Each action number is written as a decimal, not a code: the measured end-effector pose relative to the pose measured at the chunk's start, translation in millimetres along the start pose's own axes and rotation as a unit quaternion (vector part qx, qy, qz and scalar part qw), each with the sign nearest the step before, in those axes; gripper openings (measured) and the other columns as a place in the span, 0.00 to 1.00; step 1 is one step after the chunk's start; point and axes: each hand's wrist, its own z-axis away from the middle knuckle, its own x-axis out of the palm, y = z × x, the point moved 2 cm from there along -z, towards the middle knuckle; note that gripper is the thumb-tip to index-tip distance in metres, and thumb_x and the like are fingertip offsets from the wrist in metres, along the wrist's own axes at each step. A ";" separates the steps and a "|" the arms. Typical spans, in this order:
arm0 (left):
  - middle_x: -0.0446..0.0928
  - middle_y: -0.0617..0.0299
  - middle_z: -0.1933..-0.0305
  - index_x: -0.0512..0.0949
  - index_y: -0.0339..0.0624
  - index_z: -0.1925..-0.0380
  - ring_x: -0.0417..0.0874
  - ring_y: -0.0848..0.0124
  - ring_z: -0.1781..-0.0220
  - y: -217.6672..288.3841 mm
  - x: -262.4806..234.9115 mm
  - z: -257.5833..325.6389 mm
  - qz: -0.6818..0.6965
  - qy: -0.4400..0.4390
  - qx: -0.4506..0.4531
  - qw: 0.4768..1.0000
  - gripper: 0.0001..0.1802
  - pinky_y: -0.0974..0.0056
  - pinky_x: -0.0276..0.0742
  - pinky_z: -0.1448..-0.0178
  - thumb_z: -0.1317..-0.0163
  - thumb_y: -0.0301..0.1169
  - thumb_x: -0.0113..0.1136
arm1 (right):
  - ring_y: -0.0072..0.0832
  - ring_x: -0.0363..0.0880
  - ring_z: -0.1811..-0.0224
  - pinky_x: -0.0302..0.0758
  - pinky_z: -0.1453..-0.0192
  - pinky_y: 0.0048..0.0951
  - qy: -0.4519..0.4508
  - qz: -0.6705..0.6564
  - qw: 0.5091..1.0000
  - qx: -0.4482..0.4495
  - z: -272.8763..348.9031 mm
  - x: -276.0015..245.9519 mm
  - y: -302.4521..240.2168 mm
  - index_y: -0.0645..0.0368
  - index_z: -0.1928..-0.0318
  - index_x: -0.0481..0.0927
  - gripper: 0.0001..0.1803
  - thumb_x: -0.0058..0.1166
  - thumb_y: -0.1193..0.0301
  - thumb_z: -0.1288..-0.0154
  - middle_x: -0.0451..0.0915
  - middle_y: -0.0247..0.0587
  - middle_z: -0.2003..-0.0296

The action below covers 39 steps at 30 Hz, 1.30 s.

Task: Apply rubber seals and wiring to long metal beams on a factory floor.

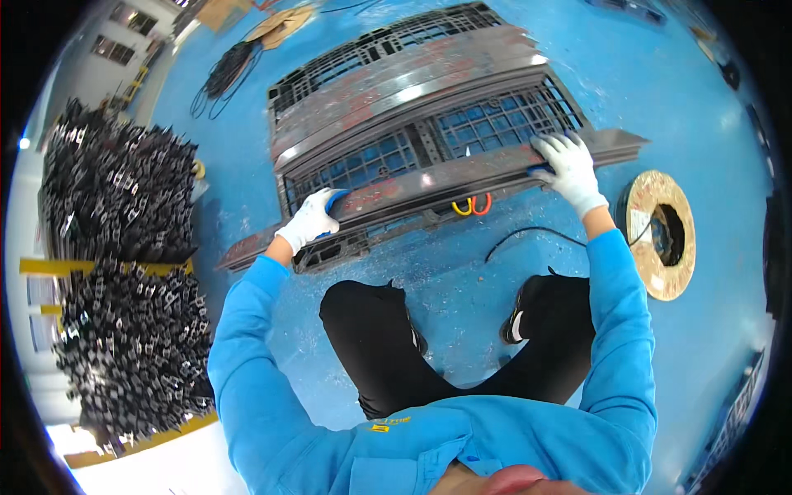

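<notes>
You are mid-lift or mid-placement, your left hand (311,218) and right hand (568,168) each closed over the long metal bar (429,191) lying across the near edge of the dark pallet (396,82), so keep both ends level.

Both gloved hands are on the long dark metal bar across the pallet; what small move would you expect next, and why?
Probably a small level lift. The left hand and right hand grip the long dark metal bar near opposite ends, and it lies flat on the dark grid pallet.
</notes>
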 end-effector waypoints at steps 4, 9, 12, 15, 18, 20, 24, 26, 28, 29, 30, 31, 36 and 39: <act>0.78 0.50 0.51 0.76 0.38 0.50 0.77 0.56 0.55 -8.9 -14.2 13.6 0.039 -0.080 -0.044 0.995 0.32 0.62 0.73 0.49 0.64 0.25 0.53 | 0.31 0.75 0.51 0.68 0.45 0.32 0.033 -0.040 0.996 -0.072 -0.5 -22.7 -20.6 0.52 0.55 0.77 0.21 0.57 0.59 0.50 0.79 0.29 0.56; 0.81 0.56 0.55 0.78 0.38 0.53 0.79 0.59 0.59 5.6 -41.3 -5.9 -0.005 -0.125 -0.048 0.991 0.28 0.63 0.74 0.54 0.61 0.25 0.50 | 0.33 0.79 0.61 0.72 0.54 0.31 0.014 -0.072 0.997 -0.014 -0.3 -36.4 -41.5 0.53 0.60 0.80 0.17 0.59 0.60 0.50 0.82 0.34 0.64; 0.82 0.58 0.58 0.79 0.38 0.53 0.80 0.60 0.62 -4.3 -81.8 -27.7 -0.084 -0.133 -0.091 0.983 0.27 0.62 0.75 0.56 0.59 0.26 0.49 | 0.35 0.80 0.63 0.73 0.55 0.32 -0.013 -0.096 0.995 0.027 -11.8 -35.5 -69.2 0.56 0.61 0.81 0.17 0.59 0.61 0.50 0.83 0.37 0.65; 0.81 0.55 0.59 0.80 0.42 0.58 0.79 0.55 0.60 -0.6 -142.1 -55.8 -0.249 0.027 -0.145 0.957 0.21 0.58 0.75 0.55 0.54 0.31 0.50 | 0.40 0.79 0.67 0.73 0.60 0.35 -0.088 -0.162 0.968 0.169 -33.9 -24.7 -95.5 0.59 0.64 0.81 0.19 0.55 0.55 0.45 0.82 0.43 0.68; 0.79 0.52 0.53 0.77 0.41 0.52 0.79 0.56 0.54 43.4 -146.1 -55.7 -0.237 0.356 0.005 0.904 0.20 0.59 0.74 0.48 0.48 0.31 0.51 | 0.45 0.78 0.66 0.72 0.60 0.36 -0.156 -0.265 0.917 0.254 -35.2 9.6 -113.8 0.63 0.62 0.81 0.25 0.49 0.51 0.42 0.82 0.48 0.67; 0.77 0.51 0.50 0.74 0.40 0.49 0.78 0.57 0.51 56.2 -100.6 -45.4 -0.022 0.524 0.028 0.851 0.22 0.59 0.71 0.44 0.45 0.30 0.52 | 0.46 0.78 0.65 0.72 0.59 0.37 -0.164 -0.333 0.886 0.277 -35.5 48.7 -138.9 0.63 0.62 0.82 0.25 0.50 0.52 0.42 0.82 0.49 0.67; 0.63 0.45 0.36 0.60 0.36 0.37 0.67 0.56 0.37 35.5 34.1 -8.6 0.462 0.596 -0.154 0.639 0.35 0.55 0.61 0.34 0.41 0.40 0.59 | 0.49 0.77 0.64 0.72 0.59 0.40 -0.193 -0.486 0.798 0.300 -52.4 129.0 -223.8 0.66 0.66 0.81 0.24 0.51 0.53 0.42 0.81 0.52 0.67; 0.64 0.51 0.35 0.61 0.42 0.36 0.66 0.57 0.37 81.6 166.1 29.3 0.660 0.420 -0.245 0.572 0.36 0.56 0.60 0.34 0.39 0.51 0.50 | 0.51 0.76 0.67 0.72 0.62 0.41 -0.238 -0.458 0.788 0.336 -60.7 172.0 -262.6 0.68 0.69 0.80 0.24 0.51 0.54 0.42 0.81 0.54 0.69; 0.65 0.56 0.35 0.61 0.47 0.35 0.66 0.59 0.36 116.4 256.3 36.8 0.814 0.192 -0.304 0.455 0.38 0.56 0.59 0.33 0.37 0.61 0.41 | 0.44 0.73 0.77 0.71 0.68 0.37 -0.197 -0.484 0.766 0.374 -54.6 230.3 -280.5 0.67 0.69 0.80 0.20 0.49 0.59 0.39 0.81 0.48 0.72; 0.71 0.59 0.41 0.67 0.48 0.39 0.72 0.59 0.43 123.1 254.5 43.5 0.888 0.145 -0.270 0.344 0.33 0.58 0.67 0.39 0.35 0.59 0.39 | 0.44 0.73 0.77 0.71 0.68 0.37 -0.199 -0.483 0.765 0.378 -63.4 238.6 -278.0 0.67 0.69 0.80 0.20 0.49 0.59 0.39 0.81 0.48 0.72; 0.74 0.58 0.45 0.69 0.48 0.42 0.75 0.58 0.46 122.6 255.3 38.7 0.880 0.134 -0.285 0.355 0.32 0.56 0.70 0.43 0.34 0.58 0.39 | 0.45 0.73 0.76 0.71 0.67 0.38 -0.205 -0.515 0.744 0.372 -73.2 248.0 -269.5 0.68 0.69 0.79 0.22 0.49 0.57 0.39 0.81 0.49 0.72; 0.76 0.57 0.48 0.71 0.48 0.44 0.77 0.56 0.50 122.6 260.9 39.7 0.870 0.117 -0.308 0.367 0.31 0.54 0.73 0.46 0.34 0.58 0.38 | 0.45 0.74 0.75 0.71 0.66 0.39 -0.212 -0.545 0.720 0.375 -74.0 256.1 -260.4 0.69 0.69 0.78 0.25 0.49 0.54 0.39 0.80 0.50 0.72; 0.79 0.51 0.59 0.71 0.42 0.51 0.80 0.54 0.57 76.9 266.0 62.8 0.901 0.078 -0.301 0.303 0.29 0.49 0.75 0.52 0.34 0.55 0.38 | 0.43 0.75 0.70 0.71 0.63 0.38 -0.183 -0.618 0.681 0.347 -42.0 205.1 -275.1 0.68 0.67 0.77 0.27 0.45 0.51 0.39 0.79 0.49 0.72; 0.78 0.46 0.56 0.73 0.41 0.52 0.79 0.50 0.53 75.5 283.7 51.7 0.914 0.017 -0.270 0.303 0.28 0.45 0.73 0.46 0.36 0.52 0.37 | 0.47 0.76 0.65 0.71 0.60 0.39 -0.125 -0.569 0.671 0.459 31.8 226.6 -208.0 0.64 0.64 0.78 0.25 0.44 0.52 0.40 0.80 0.49 0.69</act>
